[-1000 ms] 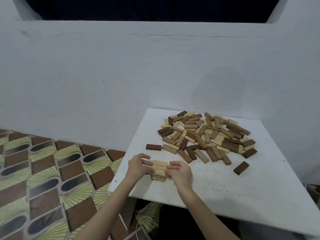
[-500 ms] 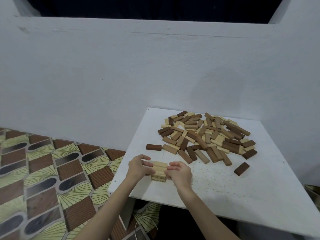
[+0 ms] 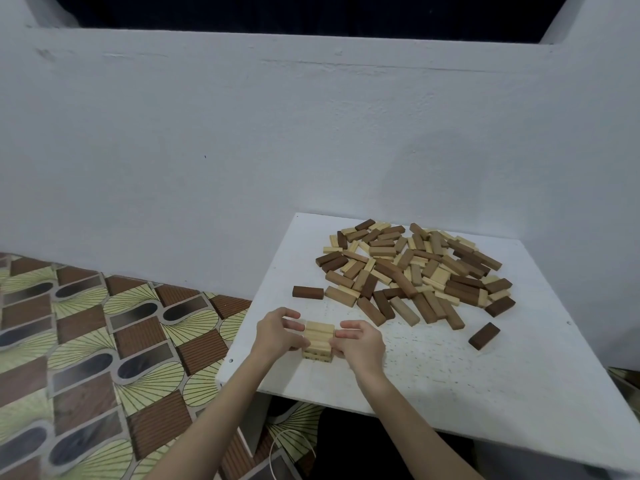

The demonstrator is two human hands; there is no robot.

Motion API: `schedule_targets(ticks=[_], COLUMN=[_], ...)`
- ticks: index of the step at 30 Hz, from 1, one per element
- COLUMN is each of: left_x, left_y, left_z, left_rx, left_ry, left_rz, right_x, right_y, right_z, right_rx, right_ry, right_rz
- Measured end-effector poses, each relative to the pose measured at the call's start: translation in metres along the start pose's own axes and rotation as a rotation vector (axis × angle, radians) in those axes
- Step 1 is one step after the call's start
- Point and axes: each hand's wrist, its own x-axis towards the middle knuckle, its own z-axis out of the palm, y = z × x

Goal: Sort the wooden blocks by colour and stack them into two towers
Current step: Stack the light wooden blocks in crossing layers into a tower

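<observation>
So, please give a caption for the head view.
Both hands squaring a short light-block tower beside the mixed pile.

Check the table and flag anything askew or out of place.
Nothing stands out as wrong. The light tower sits square between the left hand and right hand. Two dark blocks lie apart from the unsorted pile.
</observation>
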Motion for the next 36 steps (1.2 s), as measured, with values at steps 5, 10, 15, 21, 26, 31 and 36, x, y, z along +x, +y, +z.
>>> schedule_targets(ticks=[5,10,15,21,26,31,36], left_x=[0.004,0.006,0.006,0.013,0.014,0.018,0.022], left_y=[0.002,0.011,0.02,0.023,0.023,0.017,0.013], left_z=[-0.011,-0.019,-0.008,-0.001,0.005,0.009,0.012], left_rx=[0.083,0.475,0.904,0.982,1.012,1.002,0.97], left_ry=[0.019,-0.224,-0.264,-0.232,-0.247,-0.282,-0.31], left_rz=[0.096,0.3,0.421,0.477,0.477,0.451,0.409], right_x=[0.006,0.015,0.012,0.018,0.024,0.029,0.031], right_y=[-0.016,-0.036,-0.037,-0.028,-0.023,-0.021,-0.019], right_z=[-0.015,-0.027,-0.019,-0.009,-0.009,-0.01,-0.01], right_rx=[-0.021,-0.59,-1.011,-1.16,-1.135,-1.07,-1.056], right_ry=[0.032,-0.235,-0.519,-0.498,-0.481,-0.497,-0.507], right_rz=[-0.084,-0.334,-0.456,-0.525,-0.52,-0.509,-0.493])
